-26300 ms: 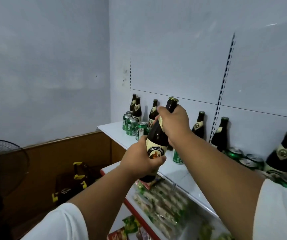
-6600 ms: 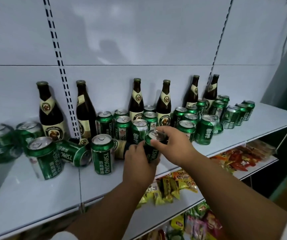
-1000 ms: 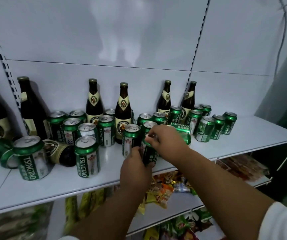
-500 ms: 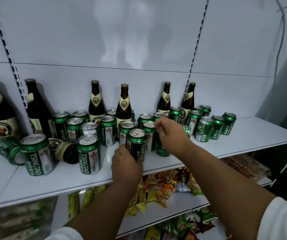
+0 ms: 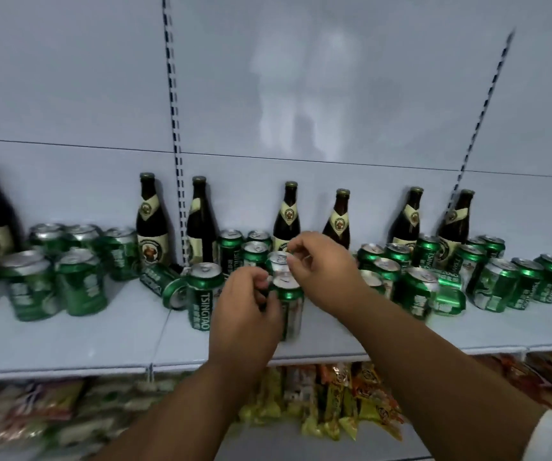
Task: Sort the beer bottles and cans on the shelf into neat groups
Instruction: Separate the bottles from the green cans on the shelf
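My left hand (image 5: 246, 314) grips a can (image 5: 288, 306) standing near the shelf (image 5: 68, 341) front edge, its fingers curled round the side. My right hand (image 5: 326, 269) hovers just behind with fingers pinching at the top of a second can (image 5: 278, 260); whether they actually hold it, I cannot tell. A TSINGTAO can (image 5: 203, 296) stands just left, a tipped can (image 5: 165, 284) beside it. Bottles (image 5: 289, 216) line the back edge, with cans crowded in front. My hands hide the cans behind them. The far-left cans (image 5: 31, 284) are blurred. Snack packets (image 5: 334, 397) lie on the shelf below.
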A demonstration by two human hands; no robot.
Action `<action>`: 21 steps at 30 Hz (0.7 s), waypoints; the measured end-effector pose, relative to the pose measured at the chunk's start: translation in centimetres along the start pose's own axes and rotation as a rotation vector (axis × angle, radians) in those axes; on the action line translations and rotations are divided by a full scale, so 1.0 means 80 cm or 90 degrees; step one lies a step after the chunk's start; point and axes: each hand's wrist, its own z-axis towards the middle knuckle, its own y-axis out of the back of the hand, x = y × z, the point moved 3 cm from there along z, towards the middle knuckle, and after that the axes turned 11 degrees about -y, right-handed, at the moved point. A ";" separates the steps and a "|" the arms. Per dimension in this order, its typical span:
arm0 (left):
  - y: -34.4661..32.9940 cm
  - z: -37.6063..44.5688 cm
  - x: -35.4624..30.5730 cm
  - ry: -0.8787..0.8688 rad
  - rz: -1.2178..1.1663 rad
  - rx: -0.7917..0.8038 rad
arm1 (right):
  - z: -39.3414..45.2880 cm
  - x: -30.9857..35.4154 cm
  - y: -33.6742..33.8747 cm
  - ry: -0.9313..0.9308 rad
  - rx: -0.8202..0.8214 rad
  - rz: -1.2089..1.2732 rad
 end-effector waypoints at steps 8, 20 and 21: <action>0.151 0.025 0.141 0.176 -0.019 -0.013 | 0.031 0.162 -0.147 0.048 0.028 0.070; 0.153 0.049 0.263 0.408 -0.238 0.134 | 0.068 0.205 -0.264 -0.046 0.319 -0.386; 0.149 0.049 0.268 0.440 -0.266 0.131 | 0.070 0.205 -0.272 -0.053 0.343 -0.425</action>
